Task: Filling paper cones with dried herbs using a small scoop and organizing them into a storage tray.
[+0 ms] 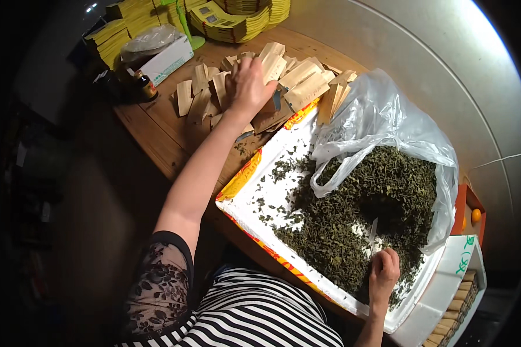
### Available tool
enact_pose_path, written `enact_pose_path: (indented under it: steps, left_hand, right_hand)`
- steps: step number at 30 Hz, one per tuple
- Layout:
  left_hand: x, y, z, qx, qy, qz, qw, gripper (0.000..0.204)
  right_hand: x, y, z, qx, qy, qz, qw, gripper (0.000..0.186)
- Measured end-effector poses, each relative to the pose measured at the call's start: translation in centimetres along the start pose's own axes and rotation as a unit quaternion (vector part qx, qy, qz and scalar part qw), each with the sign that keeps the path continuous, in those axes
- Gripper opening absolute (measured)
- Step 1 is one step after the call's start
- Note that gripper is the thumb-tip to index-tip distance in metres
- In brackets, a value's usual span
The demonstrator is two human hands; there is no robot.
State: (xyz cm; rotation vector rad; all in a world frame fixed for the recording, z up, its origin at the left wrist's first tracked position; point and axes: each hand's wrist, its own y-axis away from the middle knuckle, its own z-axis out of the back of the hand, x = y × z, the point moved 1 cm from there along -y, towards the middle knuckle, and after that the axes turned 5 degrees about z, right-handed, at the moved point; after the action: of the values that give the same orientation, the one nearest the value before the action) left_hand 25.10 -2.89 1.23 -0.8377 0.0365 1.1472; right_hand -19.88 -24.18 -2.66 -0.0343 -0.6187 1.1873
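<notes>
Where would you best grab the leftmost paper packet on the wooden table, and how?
I'd pinch the leftmost paper packet lightly across its narrow width, near the middle, coming from above and the left. It looks long and slim, bare wooden table borders its left side, and other packets crowd its right.

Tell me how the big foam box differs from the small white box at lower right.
The big foam box looks much wider than the small white box. The big foam box holds loose dark-green leaves; the small white box holds tan packets. The big foam box has yellow-and-red edging; the small white box bears green marks. Both are white and open-topped.
</notes>
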Motion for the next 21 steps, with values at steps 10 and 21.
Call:
enact_pose_path:
  steps: [10,21]
  left_hand:
    - [-1.8,-3.4,-2.4,0.123,-0.235,-0.01,0.964,0.038]
    - [-1.9,4.6,6.2,0.187,0.378,0.038,0.906,0.031]
  right_hand:
    - [0.3,-0.1,-0.3,-0.034,-0.014,-0.026,0.999,0.012]
    - [0.7,0.6,1.1,-0.09,-0.119,-0.066,0.986,0.009]
